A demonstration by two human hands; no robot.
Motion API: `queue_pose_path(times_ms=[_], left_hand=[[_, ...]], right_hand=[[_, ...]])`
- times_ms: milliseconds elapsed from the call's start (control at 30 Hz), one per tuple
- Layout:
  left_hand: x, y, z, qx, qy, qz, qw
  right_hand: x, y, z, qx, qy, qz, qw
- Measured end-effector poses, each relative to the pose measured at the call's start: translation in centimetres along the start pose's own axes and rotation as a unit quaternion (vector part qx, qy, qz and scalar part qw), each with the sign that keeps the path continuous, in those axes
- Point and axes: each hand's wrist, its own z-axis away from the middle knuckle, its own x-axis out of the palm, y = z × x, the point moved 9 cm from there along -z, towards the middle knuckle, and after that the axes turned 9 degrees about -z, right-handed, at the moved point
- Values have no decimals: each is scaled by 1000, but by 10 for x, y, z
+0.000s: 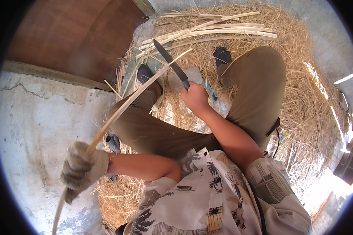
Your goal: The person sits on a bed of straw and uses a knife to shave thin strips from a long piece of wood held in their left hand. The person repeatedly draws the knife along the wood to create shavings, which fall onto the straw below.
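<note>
My left hand [82, 166], in a dirty pale work glove, is closed around a long, narrow strip of split wood or bamboo [129, 101]. The strip slants from the lower left up past my left shin, its far end lying near the knife. Bare, my right hand [195, 96] grips the handle of a knife [171, 64] with a long dark blade. That blade points up and to the left, crossing close to the strip; whether they touch I cannot tell. Below the blade lies a flat grey block [190, 74], with a blue item [210, 92] beside my right hand.
Several pale split strips [227, 30] lie in a pile beyond my feet. Thin shavings [302, 98] cover the floor around my bent legs. A cracked plaster wall [35, 117] stands close on the left, below a brown panel [74, 35].
</note>
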Motion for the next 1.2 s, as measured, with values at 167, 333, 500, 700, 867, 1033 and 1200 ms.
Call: queue_pose_path(times_ms=[167,333,500,700,867,1033,1200], left_hand=[[3,26,3,22,-54,34,998],[3,30,6,26,-64,39,997],[10,40,4,24,-80,29,996],[3,33,7,20,-77,29,996],[-2,32,5,20,-85,23,996],[1,35,7,18,-98,27,995],[0,36,5,21,-96,32,995]], right_hand=[[-2,-2,-8,-38,-18,-6,999],[15,6,-5,4,-46,-60,997],[4,-46,12,-165,-24,43,985],[4,47,-16,111,17,17,994],[2,-29,-1,-153,12,31,988],[-13,-28,-8,-157,61,47,985],[-7,86,-33,182,126,-81,972]])
